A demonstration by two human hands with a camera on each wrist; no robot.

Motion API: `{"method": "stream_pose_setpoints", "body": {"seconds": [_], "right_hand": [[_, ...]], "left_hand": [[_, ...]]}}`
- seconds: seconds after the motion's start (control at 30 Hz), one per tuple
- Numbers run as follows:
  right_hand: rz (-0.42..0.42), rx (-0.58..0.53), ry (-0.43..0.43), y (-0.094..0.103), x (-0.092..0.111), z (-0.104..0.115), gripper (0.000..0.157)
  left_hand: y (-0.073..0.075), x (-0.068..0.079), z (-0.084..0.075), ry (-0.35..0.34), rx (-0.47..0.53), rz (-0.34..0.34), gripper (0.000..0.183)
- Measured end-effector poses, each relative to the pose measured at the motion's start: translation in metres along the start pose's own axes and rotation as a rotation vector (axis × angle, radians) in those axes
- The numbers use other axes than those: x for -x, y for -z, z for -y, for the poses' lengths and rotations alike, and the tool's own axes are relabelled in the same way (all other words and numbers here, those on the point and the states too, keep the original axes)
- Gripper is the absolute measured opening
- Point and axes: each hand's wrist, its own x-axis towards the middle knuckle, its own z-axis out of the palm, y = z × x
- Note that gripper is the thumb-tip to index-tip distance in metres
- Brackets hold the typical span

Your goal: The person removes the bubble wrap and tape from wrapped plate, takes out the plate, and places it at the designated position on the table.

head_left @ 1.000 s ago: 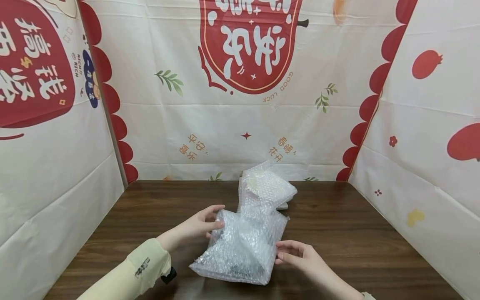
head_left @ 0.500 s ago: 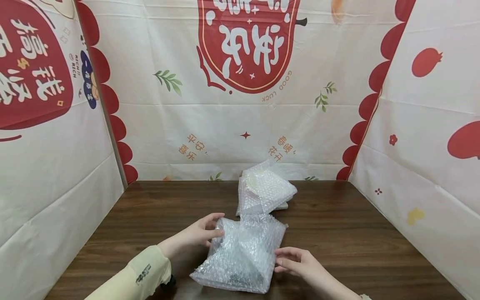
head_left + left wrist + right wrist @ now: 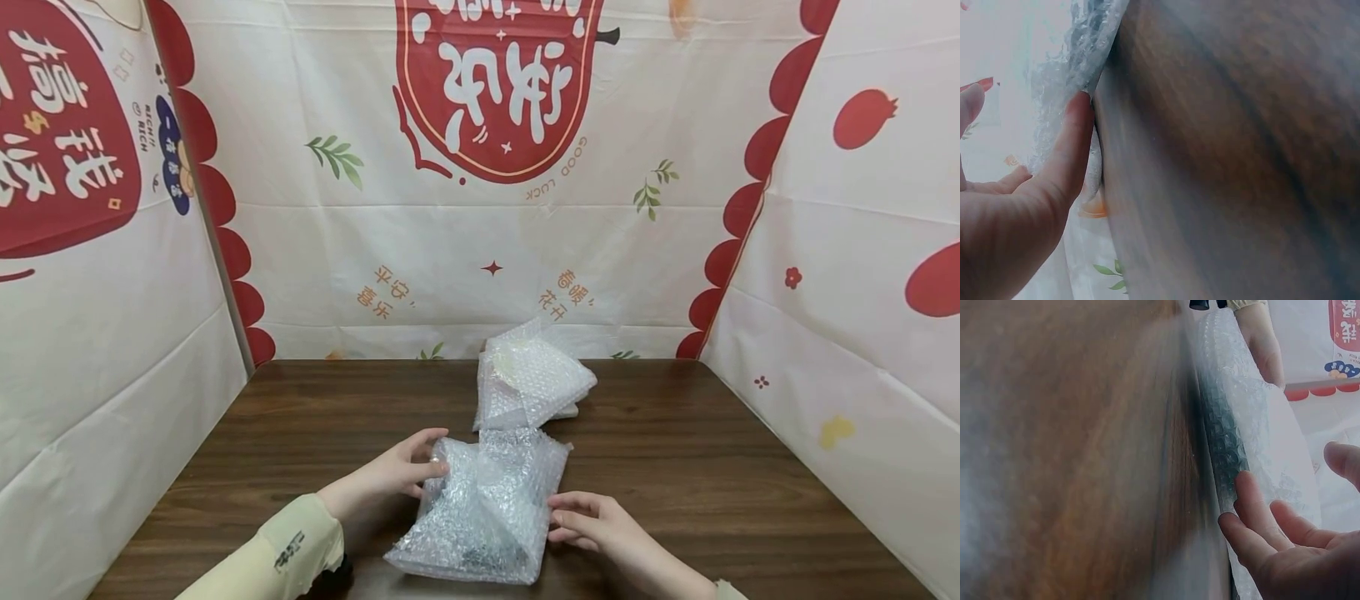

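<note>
A bubble-wrapped packet [image 3: 487, 517] lies on the table in the head view, with something dark faintly showing through its lower part. My left hand [image 3: 393, 471] rests at its upper left side, and in the left wrist view a fingertip [image 3: 1079, 103] touches the wrap's edge. On the other side, my right hand [image 3: 603, 525] has relaxed fingers against the packet's right edge. The right wrist view shows those fingertips [image 3: 1244, 481] along the side of the bubble wrap [image 3: 1225, 425], the thumb standing apart. What the packet contains is hidden.
Behind the packet, more folded bubble wrap [image 3: 536, 375] is piled near the table's back edge, meeting the packet's far end. The dark wooden table [image 3: 675, 450] is enclosed by printed cloth walls [image 3: 480, 242] at the back and both sides.
The packet has come slightly nearer to me and lies flatter, its far end lower against the pile behind. Both hands have moved down with it, staying at its sides.
</note>
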Motion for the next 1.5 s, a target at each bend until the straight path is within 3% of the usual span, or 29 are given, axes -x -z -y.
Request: {"method": "stream_pose_setpoints", "body": {"seconds": [0.8, 0.93, 1.13, 1.3, 1.5], "right_hand": [[0.019, 0.005, -0.016, 0.001, -0.037, -0.003, 0.054], [0.064, 0.09, 0.003, 0.004, -0.046, 0.002, 0.052], [0.139, 0.342, 0.055, 0.014, -0.056, 0.017, 0.044], [0.094, 0.563, 0.099, 0.016, -0.061, 0.032, 0.034], [0.032, 0.679, 0.179, 0.012, -0.073, 0.05, 0.018]], "left_hand": [[0.015, 0.002, 0.008, 0.017, 0.017, -0.045, 0.075], [0.02, 0.004, 0.01, 0.023, 0.022, -0.053, 0.075], [0.023, 0.005, 0.011, 0.032, -0.009, -0.06, 0.077], [0.024, 0.002, 0.01, 0.029, -0.06, -0.083, 0.076], [0.023, 0.0, 0.007, -0.027, -0.155, -0.124, 0.076]]}}
